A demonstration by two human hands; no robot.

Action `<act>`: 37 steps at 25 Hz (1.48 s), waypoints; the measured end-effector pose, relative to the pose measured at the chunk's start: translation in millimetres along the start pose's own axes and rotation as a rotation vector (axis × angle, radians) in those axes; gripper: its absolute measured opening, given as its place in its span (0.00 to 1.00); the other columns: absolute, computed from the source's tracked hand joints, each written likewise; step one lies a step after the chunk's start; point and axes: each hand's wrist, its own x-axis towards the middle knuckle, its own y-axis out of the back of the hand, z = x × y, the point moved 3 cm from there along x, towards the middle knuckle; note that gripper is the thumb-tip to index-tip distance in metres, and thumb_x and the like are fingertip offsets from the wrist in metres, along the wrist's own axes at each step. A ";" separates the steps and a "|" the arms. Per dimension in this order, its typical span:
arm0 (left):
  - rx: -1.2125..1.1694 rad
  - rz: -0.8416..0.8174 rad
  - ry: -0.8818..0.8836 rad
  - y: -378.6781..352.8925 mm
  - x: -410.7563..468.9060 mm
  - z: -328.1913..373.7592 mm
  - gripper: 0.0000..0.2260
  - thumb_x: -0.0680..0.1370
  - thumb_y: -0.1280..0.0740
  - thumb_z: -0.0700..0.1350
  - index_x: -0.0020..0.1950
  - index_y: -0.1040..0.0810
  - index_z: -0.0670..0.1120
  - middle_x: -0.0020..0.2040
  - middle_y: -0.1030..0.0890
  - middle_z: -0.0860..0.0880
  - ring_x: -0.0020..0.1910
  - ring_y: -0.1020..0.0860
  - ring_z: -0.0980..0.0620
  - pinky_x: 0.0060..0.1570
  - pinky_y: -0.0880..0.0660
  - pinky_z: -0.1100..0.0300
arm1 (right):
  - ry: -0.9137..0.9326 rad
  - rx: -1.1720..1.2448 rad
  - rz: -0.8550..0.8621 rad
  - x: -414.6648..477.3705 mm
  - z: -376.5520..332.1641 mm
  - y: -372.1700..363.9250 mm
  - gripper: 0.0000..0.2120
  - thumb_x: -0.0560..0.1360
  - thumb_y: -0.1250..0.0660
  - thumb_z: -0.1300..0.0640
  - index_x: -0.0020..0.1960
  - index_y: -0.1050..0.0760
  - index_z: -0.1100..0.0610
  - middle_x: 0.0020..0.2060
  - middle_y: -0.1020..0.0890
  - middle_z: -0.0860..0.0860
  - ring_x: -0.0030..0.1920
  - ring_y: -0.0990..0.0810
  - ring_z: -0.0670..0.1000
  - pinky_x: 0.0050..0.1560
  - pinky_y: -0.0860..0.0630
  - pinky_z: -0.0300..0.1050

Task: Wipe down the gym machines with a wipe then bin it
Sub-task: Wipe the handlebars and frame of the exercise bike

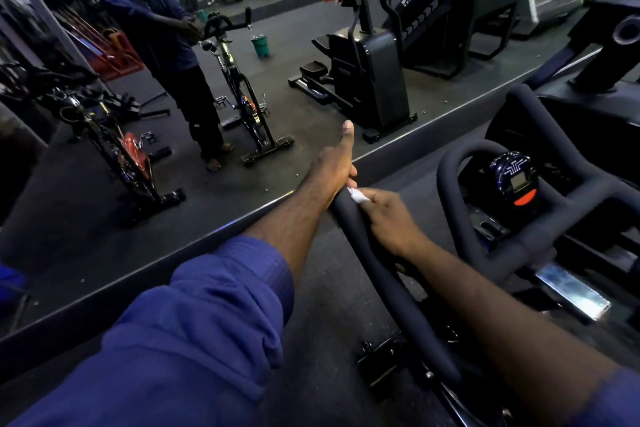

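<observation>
I stand at a spin bike whose black padded handlebar [388, 288] runs from the lower middle toward the mirror. My left hand [334, 163] grips the far tip of the left bar, thumb sticking up. Just behind it my right hand [391, 218] presses a small white wipe [358, 196] onto the same bar. Only a corner of the wipe shows past the fingers. The bike's small console [516, 180] with an orange button sits inside the handlebar loop on the right.
A large wall mirror [173, 184] fills the left and top, reflecting a person, two spin bikes [239, 90], a stepper machine [374, 73] and a green bin [260, 45]. Dark rubber floor [332, 305] lies below the bar.
</observation>
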 end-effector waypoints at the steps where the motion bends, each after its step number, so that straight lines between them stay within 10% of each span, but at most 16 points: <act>1: -0.015 -0.009 0.001 -0.6 0.3 -0.9 0.46 0.74 0.53 0.81 0.37 0.18 0.40 0.32 0.15 0.40 0.34 0.17 0.43 0.56 0.18 0.42 | 0.037 -0.076 -0.009 -6.6 5.3 3.1 0.16 0.84 0.35 0.55 0.48 0.19 0.68 0.37 0.19 0.61 0.39 0.27 0.51 0.43 0.30 0.49; 8: -0.094 -0.069 -0.006 -1.6 2.1 2.7 0.45 0.75 0.50 0.80 0.39 0.19 0.38 0.32 0.16 0.38 0.30 0.17 0.41 0.48 0.16 0.43 | 0.426 -0.767 0.142 -60.4 -10.9 43.7 0.11 0.79 0.33 0.64 0.50 0.13 0.54 0.34 0.18 0.38 0.35 0.21 0.36 0.40 0.25 0.41; 11: -0.141 -0.139 0.013 0.3 -4.2 6.9 0.45 0.78 0.52 0.77 0.37 0.18 0.38 0.30 0.17 0.40 0.29 0.19 0.45 0.45 0.21 0.52 | 0.692 -0.736 0.071 -47.7 -31.9 6.7 0.23 0.76 0.36 0.70 0.69 0.20 0.59 0.67 0.19 0.52 0.69 0.22 0.48 0.71 0.29 0.40; 14: -0.173 -0.241 0.046 -0.3 -12.4 4.4 0.47 0.78 0.55 0.77 0.44 0.19 0.36 0.39 0.15 0.34 0.31 0.17 0.41 0.37 0.20 0.53 | 0.776 -0.970 -0.266 -64.9 5.7 -2.3 0.29 0.75 0.32 0.74 0.75 0.28 0.65 0.78 0.31 0.56 0.81 0.39 0.55 0.81 0.40 0.51; 18: -0.227 -0.285 0.055 0.9 -12.5 3.2 0.47 0.78 0.53 0.77 0.47 0.19 0.34 0.41 0.15 0.32 0.31 0.17 0.38 0.29 0.20 0.53 | 0.884 -1.083 -0.363 -109.9 7.0 26.0 0.19 0.86 0.44 0.57 0.64 0.19 0.66 0.70 0.21 0.56 0.77 0.30 0.55 0.74 0.29 0.58; 24: -0.231 -0.535 0.109 6.9 -20.1 -0.5 0.48 0.78 0.60 0.76 0.56 0.22 0.35 0.50 0.15 0.32 0.27 0.20 0.45 0.29 0.26 0.62 | 0.951 -1.322 -0.266 -43.3 -22.6 -33.0 0.18 0.75 0.35 0.70 0.65 0.20 0.67 0.69 0.21 0.60 0.77 0.31 0.60 0.79 0.37 0.57; 29: -0.270 -0.629 0.165 27.4 -7.9 -36.6 0.51 0.69 0.58 0.84 0.59 0.17 0.45 0.63 0.17 0.38 0.59 0.17 0.36 0.42 0.17 0.47 | 0.917 -1.535 -0.522 -80.7 -0.4 -6.1 0.06 0.78 0.34 0.63 0.51 0.19 0.61 0.63 0.18 0.59 0.79 0.34 0.57 0.82 0.45 0.53; 33: -0.359 -0.517 0.143 34.5 -17.0 -24.6 0.48 0.74 0.58 0.81 0.52 0.17 0.42 0.44 0.16 0.44 0.33 0.20 0.50 0.35 0.24 0.59 | 0.894 -1.532 -0.251 -39.0 -31.5 -41.0 0.19 0.80 0.46 0.63 0.61 0.19 0.64 0.68 0.21 0.61 0.78 0.32 0.61 0.81 0.41 0.57; 37: -0.372 -0.440 0.118 45.4 -22.0 -23.3 0.45 0.77 0.59 0.78 0.56 0.19 0.42 0.51 0.17 0.42 0.50 0.18 0.44 0.48 0.21 0.50 | 0.771 -1.558 -0.383 -49.4 -15.1 -34.8 0.24 0.84 0.53 0.59 0.56 0.18 0.65 0.64 0.19 0.60 0.80 0.37 0.60 0.81 0.42 0.60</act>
